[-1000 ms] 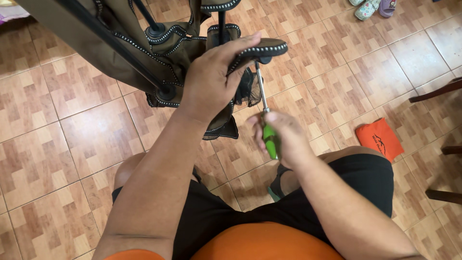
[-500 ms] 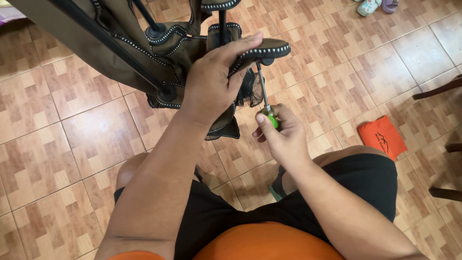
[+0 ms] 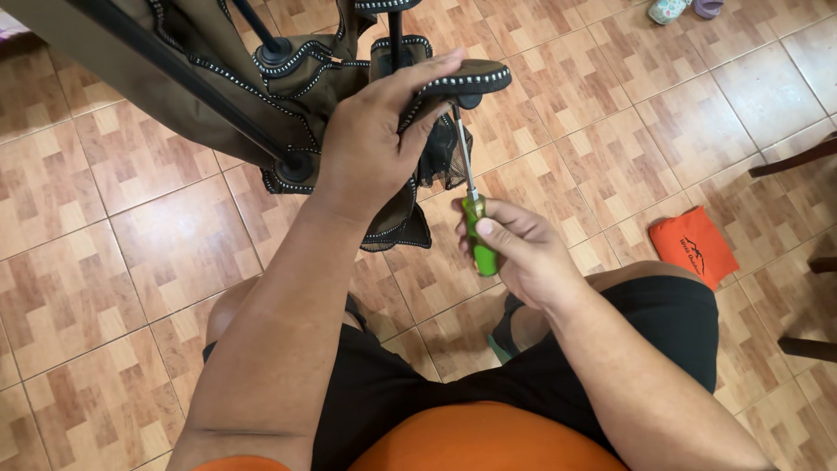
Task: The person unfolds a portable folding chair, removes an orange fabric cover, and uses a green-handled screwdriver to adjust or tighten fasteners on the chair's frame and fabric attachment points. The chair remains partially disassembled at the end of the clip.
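Observation:
My left hand (image 3: pixel 375 139) grips the padded arm of a folded brown camping chair (image 3: pixel 261 70) with black-and-white stitched trim, held up in front of me. My right hand (image 3: pixel 523 253) holds a green-handled screwdriver (image 3: pixel 478 240). Its metal shaft points up and its tip sits under the black armrest pad (image 3: pixel 471 78), right next to my left fingers. I sit on the tiled floor in black shorts and an orange shirt.
An orange fabric pouch (image 3: pixel 693 246) lies on the tiled floor (image 3: pixel 131 262) to my right. Dark wooden furniture legs (image 3: pixel 806 157) stand at the right edge. Small sandals (image 3: pixel 680 9) lie at the top right.
My right hand dipped closer to the chair with the screwdriver, then settled again with the shaft angled up under the armrest pad. My left hand has kept its hold on the chair.

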